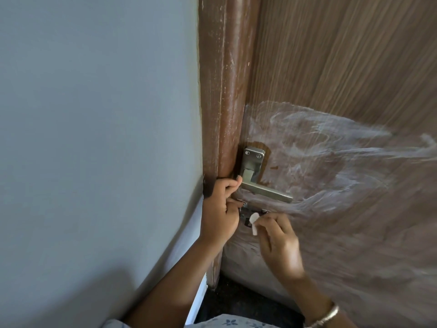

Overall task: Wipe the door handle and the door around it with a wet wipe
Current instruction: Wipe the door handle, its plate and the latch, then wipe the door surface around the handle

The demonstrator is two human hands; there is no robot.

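Note:
A silver lever door handle (264,189) on its backplate sits on the brown wood-grain door (343,67). Whitish wet streaks cover the door around and to the right of the handle. My right hand (277,242) pinches a small white wet wipe (254,221) against the metal latch (250,213) just below the handle. My left hand (221,209) is curled at the door's left edge, its fingers touching the base of the handle and the latch.
A dark brown door frame (222,91) runs up the left of the door. A grey-blue wall (94,138) fills the left side. Dark floor (236,301) shows below. My right wrist carries a bracelet (326,316).

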